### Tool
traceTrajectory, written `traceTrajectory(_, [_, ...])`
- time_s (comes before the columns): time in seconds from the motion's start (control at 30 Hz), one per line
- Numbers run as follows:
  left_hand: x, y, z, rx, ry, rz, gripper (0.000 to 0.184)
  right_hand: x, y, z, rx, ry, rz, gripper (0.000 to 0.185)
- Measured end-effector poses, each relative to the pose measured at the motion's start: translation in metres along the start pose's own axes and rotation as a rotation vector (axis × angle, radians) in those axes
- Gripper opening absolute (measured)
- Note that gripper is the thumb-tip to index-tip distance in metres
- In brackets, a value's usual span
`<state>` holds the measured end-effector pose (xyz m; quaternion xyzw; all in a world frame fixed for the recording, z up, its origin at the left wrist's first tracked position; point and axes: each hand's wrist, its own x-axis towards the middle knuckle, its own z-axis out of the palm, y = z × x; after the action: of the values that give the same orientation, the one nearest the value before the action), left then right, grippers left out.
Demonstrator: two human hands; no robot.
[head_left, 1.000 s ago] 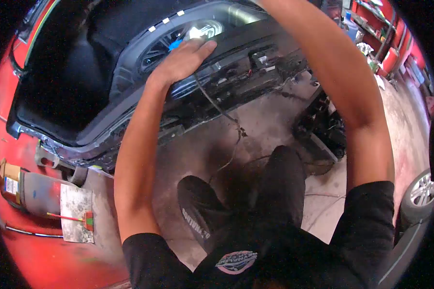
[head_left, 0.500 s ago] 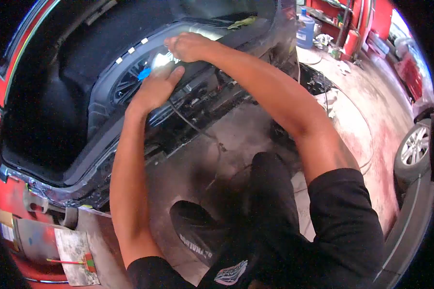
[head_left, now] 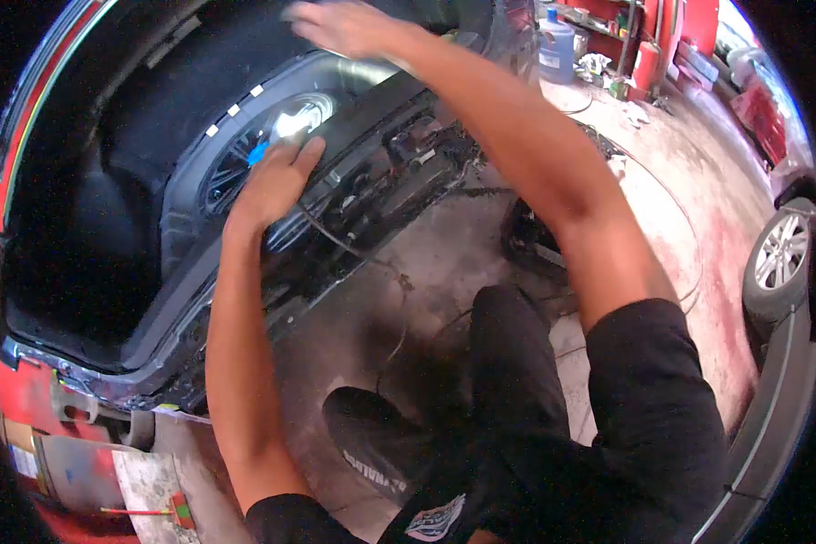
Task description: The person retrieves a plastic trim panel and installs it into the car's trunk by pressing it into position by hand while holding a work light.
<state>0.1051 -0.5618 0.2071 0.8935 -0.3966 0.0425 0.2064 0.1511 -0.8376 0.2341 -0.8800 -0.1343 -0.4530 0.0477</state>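
Note:
My left hand (head_left: 276, 181) is at the inner edge of a car's luggage well, thumb raised and other fingers partly hidden. A blue piece (head_left: 258, 154) and a bright light (head_left: 295, 122) show at its fingertips. Below the hand a dark cable (head_left: 340, 242) runs out toward the floor. The fingers look closed around something glare keeps me from making out. Over the well's far side my right hand (head_left: 344, 27) is lifted, blurred, with fingers apart and nothing visible in them. Under both hands lies a spoked wheel (head_left: 222, 186) in the well, partly lit.
The stripped rear body edge (head_left: 363, 199) has exposed metal and wiring. Beyond it are a blue water jug (head_left: 556, 50), a red cylinder (head_left: 644, 65) and a loose hose on the floor. Another car's wheel (head_left: 780, 257) stands at the right; red bodywork (head_left: 27, 399) is at the left.
My right hand has risen away from the light and the left hand, toward the back of the compartment, and its fingers have opened. My left hand stays beside the light; the view has shifted slightly.

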Motion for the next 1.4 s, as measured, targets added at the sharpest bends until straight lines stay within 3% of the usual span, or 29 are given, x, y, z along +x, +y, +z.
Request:
traceTrajectory(0.03, [0.0,0.0,0.0,-0.008,-0.02,-0.002,0.069,-0.026,0.023,0.016,-0.122,0.055,0.062,0.039])
traceTrajectory(0.07, [0.001,0.001,-0.004,-0.01,-0.037,-0.002,0.069,-0.025,0.024,0.003,-0.007,-0.4,0.187,0.042])
traceTrajectory(0.1, [0.003,0.001,-0.012,-0.004,0.015,-0.012,0.068,-0.029,0.01,-0.001,0.033,-0.312,0.168,0.043])
traceTrajectory(0.2, [-0.002,0.014,-0.005,0.009,0.038,-0.011,0.067,-0.03,0.017,-0.009,0.07,-0.447,0.128,0.044])
traceTrajectory(0.3, [-0.013,0.02,-0.004,0.014,0.115,0.029,0.066,-0.033,0.003,-0.018,0.055,-0.312,0.278,0.04])
traceTrajectory(0.47, [-0.014,0.027,-0.008,0.001,0.081,0.011,0.066,-0.035,0.033,-0.006,0.146,-0.385,-0.054,0.039])
traceTrajectory(0.5, [-0.008,0.014,-0.002,-0.015,0.1,0.049,0.068,-0.038,0.051,0.012,0.174,-0.295,-0.172,0.041])
traceTrajectory(0.53, [-0.007,0.019,-0.009,0.014,-0.004,0.016,0.069,-0.035,0.032,-0.005,0.248,-0.425,0.033,0.041])
traceTrajectory(0.57, [0.003,0.003,0.005,0.017,0.083,0.062,0.066,-0.032,0.058,0.01,0.244,-0.437,-0.133,0.041])
traceTrajectory(0.6, [-0.01,0.02,-0.004,0.04,0.086,0.074,0.063,-0.031,0.062,0.01,0.206,-0.494,-0.079,0.042])
traceTrajectory(0.67, [-0.013,0.01,0.001,0.272,0.322,0.244,0.056,-0.032,0.086,0.02,0.163,-0.466,-0.265,0.039])
traceTrajectory(0.7, [-0.025,0.003,-0.009,0.275,0.334,0.195,0.058,-0.027,0.073,0.004,0.017,-0.544,-0.379,0.039])
traceTrajectory(0.77, [-0.046,-0.001,-0.029,0.262,0.35,0.137,0.063,-0.02,0.064,0.002,0.165,-0.684,-0.062,0.038])
traceTrajectory(0.87, [-0.087,-0.035,-0.087,0.305,0.394,-0.049,0.054,-0.036,0.065,0.01,0.288,-0.441,0.018,0.05])
traceTrajectory(0.93, [-0.115,-0.066,-0.138,0.445,0.411,-0.012,0.054,-0.032,0.081,0.014,0.296,-0.486,-0.078,0.051])
traceTrajectory(1.0, [-0.138,-0.067,-0.185,0.383,0.43,-0.22,0.06,-0.033,0.086,0.015,0.283,-0.516,-0.112,0.051])
traceTrajectory(1.07, [-0.138,-0.066,-0.204,0.311,0.51,-0.255,0.065,-0.034,0.089,0.014,0.26,-0.498,-0.19,0.045])
traceTrajectory(1.1, [-0.129,-0.071,-0.203,0.336,0.505,-0.288,0.066,-0.034,0.095,0.017,0.245,-0.473,-0.274,0.04])
traceTrajectory(1.13, [-0.131,-0.076,-0.173,0.017,0.455,-0.04,0.065,-0.034,0.119,0.026,0.226,-0.428,-0.446,0.036])
traceTrajectory(1.2, [-0.106,-0.18,-0.069,0.162,0.285,-0.319,0.068,-0.037,0.112,0.044,0.228,-0.442,-0.565,0.04])
traceTrajectory(1.23, [-0.099,-0.168,-0.083,0.188,0.23,-0.303,0.071,-0.043,0.109,0.036,0.208,-0.461,-0.468,0.039])
traceTrajectory(1.4, [-0.127,-0.115,-0.096,0.146,0.026,-0.4,0.075,-0.039,0.105,0.021,0.072,-0.444,-0.549,0.036])
